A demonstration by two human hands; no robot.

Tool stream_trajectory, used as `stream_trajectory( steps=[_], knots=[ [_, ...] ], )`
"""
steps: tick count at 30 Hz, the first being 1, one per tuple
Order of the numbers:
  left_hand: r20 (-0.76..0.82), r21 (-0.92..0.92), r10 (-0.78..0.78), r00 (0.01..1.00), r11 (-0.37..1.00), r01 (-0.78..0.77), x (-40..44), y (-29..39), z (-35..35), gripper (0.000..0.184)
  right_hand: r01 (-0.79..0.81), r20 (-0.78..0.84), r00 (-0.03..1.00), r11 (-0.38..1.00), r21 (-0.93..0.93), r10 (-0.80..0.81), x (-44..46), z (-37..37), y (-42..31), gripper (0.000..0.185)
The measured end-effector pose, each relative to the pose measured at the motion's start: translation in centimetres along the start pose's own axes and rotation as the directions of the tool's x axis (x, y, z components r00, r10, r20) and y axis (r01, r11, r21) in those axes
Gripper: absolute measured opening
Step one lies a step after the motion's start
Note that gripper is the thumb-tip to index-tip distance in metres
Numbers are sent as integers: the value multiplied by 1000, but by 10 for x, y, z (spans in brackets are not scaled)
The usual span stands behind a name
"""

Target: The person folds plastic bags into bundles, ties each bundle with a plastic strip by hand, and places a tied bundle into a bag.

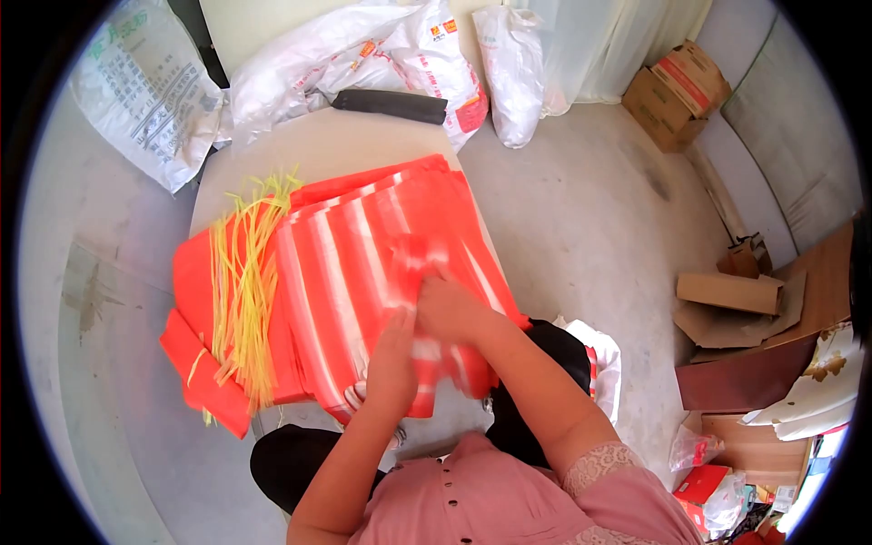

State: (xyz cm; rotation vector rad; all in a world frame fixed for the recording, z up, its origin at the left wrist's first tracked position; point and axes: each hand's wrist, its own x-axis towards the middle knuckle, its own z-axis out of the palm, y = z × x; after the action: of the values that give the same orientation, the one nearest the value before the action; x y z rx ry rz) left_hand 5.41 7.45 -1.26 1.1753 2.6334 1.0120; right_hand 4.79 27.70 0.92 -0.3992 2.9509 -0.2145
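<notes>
A stack of red and white striped plastic sheets or bags (336, 263) lies on the board in front of me. Over its near right part, my right hand (445, 309) is closed on a bunched red piece (418, 259), blurred by motion. My left hand (392, 359) is beside it on the left, upright against the same bunched plastic; its fingers are smeared and partly hidden. A bundle of yellow strips (245, 295) lies across the left of the stack. At the lower left, a folded red piece (207, 372) has a yellow strip around it.
White sacks (381, 50) lie at the far edge of the board (300, 145), with a dark strip (389, 104) by them. Another sack (150, 86) is at the far left. Cardboard boxes (677, 95) stand at the back right; an open carton (740, 309) sits at the right.
</notes>
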Motion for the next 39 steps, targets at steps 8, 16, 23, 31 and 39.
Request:
stream_trajectory(
  steps=[8,16,23,31,39],
  knots=[
    [46,122,8,999,992,-13,-1,-2,13,63,-232,-190,958,970,-73,215,25,-6,29,31],
    [61,161,33,998,986,-43,-4,-4,16,57,82,-391,843,628,773,370,12,18,8,43],
    [121,163,44,992,985,-63,-6,-4,14,53,193,-204,972,882,430,-113,20,20,-26,63],
    [81,231,15,997,972,-33,-3,-4,22,61,-57,-352,932,995,79,81,36,12,26,61],
    [72,234,16,997,972,-33,-6,-1,22,61,-192,-568,705,886,423,424,50,7,42,45]
  ],
)
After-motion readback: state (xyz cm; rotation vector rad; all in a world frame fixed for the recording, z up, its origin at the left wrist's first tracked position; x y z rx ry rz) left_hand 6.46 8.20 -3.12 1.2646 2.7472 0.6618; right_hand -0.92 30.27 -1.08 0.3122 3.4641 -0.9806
